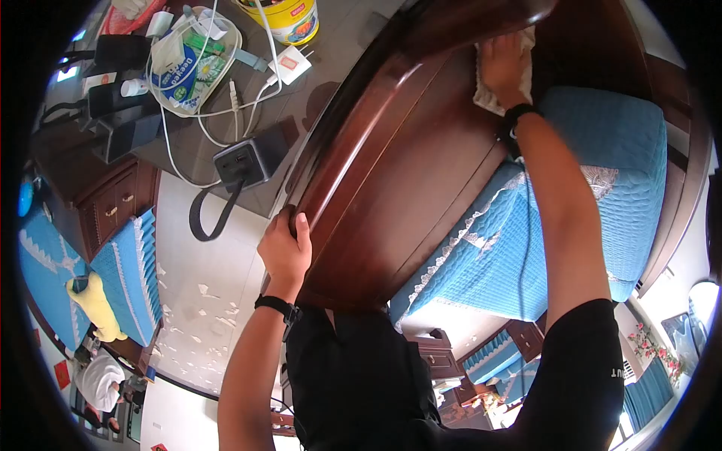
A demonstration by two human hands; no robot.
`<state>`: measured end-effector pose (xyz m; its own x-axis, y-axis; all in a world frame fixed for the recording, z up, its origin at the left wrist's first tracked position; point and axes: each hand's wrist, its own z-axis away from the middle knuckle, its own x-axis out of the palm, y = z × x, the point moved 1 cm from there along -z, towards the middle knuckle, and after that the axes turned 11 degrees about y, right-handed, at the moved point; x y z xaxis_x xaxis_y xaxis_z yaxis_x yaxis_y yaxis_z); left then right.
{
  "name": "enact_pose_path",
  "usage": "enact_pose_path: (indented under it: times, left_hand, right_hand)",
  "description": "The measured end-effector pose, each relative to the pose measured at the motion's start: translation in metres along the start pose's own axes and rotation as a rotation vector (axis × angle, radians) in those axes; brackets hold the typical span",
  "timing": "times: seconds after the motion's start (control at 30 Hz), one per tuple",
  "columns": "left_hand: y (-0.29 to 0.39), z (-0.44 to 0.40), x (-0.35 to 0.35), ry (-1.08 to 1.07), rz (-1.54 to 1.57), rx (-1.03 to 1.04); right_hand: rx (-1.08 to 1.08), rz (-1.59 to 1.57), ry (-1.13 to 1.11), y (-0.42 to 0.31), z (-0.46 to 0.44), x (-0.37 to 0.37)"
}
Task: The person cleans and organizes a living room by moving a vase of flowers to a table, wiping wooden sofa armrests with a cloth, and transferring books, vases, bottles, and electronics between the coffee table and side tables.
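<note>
My right hand [502, 69] presses a pale cloth [489, 96] flat against the dark reddish wooden panel [421, 158], near its upper end. The cloth shows around the fingers and beneath the palm. At the panel's lower left, my left hand [286, 246] is wrapped round the end of the glossy wooden rail [361, 124], with the thumb on the near side. Each wrist wears a black band. Right beside the panel lies a blue quilted cover [496, 240] with white lace trim.
A grey tabletop [301, 98] at upper left holds a tray [235, 45] of packets, tangled white cables, a white charger [292, 65], a black box with a strap [247, 161] and a yellow tub [289, 21]. Drawers [113, 210] and blue-covered seats stand at left. A person [101, 382] is at lower left.
</note>
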<state>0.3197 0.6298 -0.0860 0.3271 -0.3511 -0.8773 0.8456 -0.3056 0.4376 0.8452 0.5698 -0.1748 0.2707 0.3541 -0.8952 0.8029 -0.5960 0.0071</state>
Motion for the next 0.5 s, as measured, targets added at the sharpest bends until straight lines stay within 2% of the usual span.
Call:
enact_pose_path:
  times: [0.1,0.23,0.27,0.37,0.4,0.43,0.47,0.5]
  left_hand:
    - [-0.003,0.001,0.003,-0.01,-0.023,-0.003]
    - [-0.006,0.0,0.004,-0.025,-0.004,-0.026]
    - [-0.005,0.0,0.002,-0.037,0.0,-0.033]
    - [0.0,0.0,-0.001,-0.038,0.001,-0.034]
    - [0.001,0.001,-0.003,-0.035,-0.001,-0.034]
    - [0.003,0.0,-0.004,-0.035,-0.004,-0.038]
    - [0.003,-0.001,-0.004,-0.037,-0.009,-0.043]
    - [0.001,-0.002,-0.003,-0.034,-0.014,-0.035]
  right_hand:
    - [-0.088,-0.086,-0.046,-0.05,0.04,-0.039]
    - [-0.176,0.066,-0.495,-0.154,0.127,-0.13]
    - [-0.201,0.01,-0.677,-0.179,0.148,-0.155]
    - [-0.365,-0.304,-0.698,-0.244,0.257,-0.208]
    - [-0.375,-0.404,-0.815,-0.267,0.273,-0.233]
    - [-0.358,-0.66,-0.915,-0.286,0.308,-0.241]
    - [-0.408,-0.73,-0.955,-0.303,0.319,-0.257]
    - [-0.518,-0.788,-0.722,-0.318,0.353,-0.257]
